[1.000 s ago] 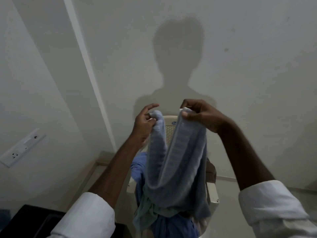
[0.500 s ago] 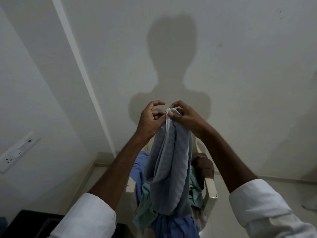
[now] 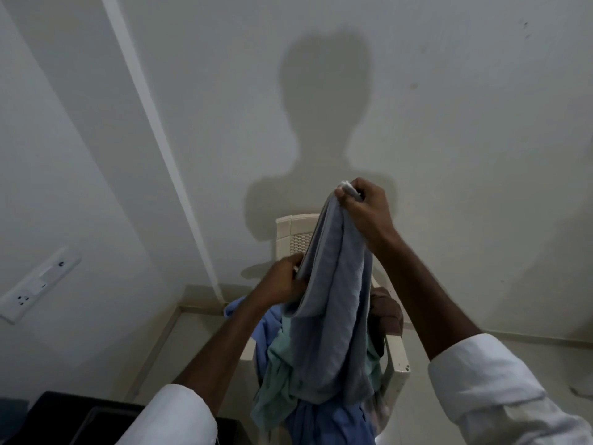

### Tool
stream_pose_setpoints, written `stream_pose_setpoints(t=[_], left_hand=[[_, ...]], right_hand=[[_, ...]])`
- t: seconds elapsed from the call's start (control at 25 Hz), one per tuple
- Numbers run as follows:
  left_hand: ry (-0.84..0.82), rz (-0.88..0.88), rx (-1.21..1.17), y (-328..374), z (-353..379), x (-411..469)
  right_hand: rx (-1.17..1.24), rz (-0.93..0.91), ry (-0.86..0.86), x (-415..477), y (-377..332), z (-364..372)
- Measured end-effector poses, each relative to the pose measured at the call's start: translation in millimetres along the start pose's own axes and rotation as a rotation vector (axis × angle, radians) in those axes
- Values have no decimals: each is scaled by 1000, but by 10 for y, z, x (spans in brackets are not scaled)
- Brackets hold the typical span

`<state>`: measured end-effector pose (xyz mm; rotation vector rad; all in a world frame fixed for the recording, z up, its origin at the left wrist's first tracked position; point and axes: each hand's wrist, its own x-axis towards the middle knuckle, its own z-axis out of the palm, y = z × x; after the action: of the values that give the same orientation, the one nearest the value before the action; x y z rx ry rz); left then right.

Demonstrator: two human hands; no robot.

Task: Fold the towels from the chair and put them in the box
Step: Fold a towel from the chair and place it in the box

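Left hand [image 3: 282, 279] has dropped to pinch the grey towel's [image 3: 333, 316] edge midway; right hand [image 3: 364, 205] grips both corners above, towel hanging vertically below.

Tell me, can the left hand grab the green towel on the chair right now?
Probably not yet: the left hand is pinching the grey towel, which hangs over the green towel.

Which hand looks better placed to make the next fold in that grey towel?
Probably the left hand: it grips the grey towel partway down its edge, free to lift, while the right hand pinches the top corners.
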<state>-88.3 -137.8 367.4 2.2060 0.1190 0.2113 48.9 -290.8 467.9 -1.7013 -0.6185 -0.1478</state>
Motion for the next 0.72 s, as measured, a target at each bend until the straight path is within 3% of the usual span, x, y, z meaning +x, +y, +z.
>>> stream_pose_setpoints(t=[0.2, 0.36, 0.44, 0.64, 0.72], left_hand=[[-129, -364, 58, -254, 95, -230], [-243, -446, -51, -83, -240, -198], [-243, -343, -11, 75, -439, -180], [-182, 197, 399, 570, -500, -249], [-220, 227, 475, 650, -463, -267]], right_hand=[[64, -22, 147, 112, 82, -207], [45, 25, 308, 131, 247, -253], [48, 72, 420, 154, 326, -304], [65, 131, 525, 198, 426, -348], [67, 132, 536, 208, 444, -358]])
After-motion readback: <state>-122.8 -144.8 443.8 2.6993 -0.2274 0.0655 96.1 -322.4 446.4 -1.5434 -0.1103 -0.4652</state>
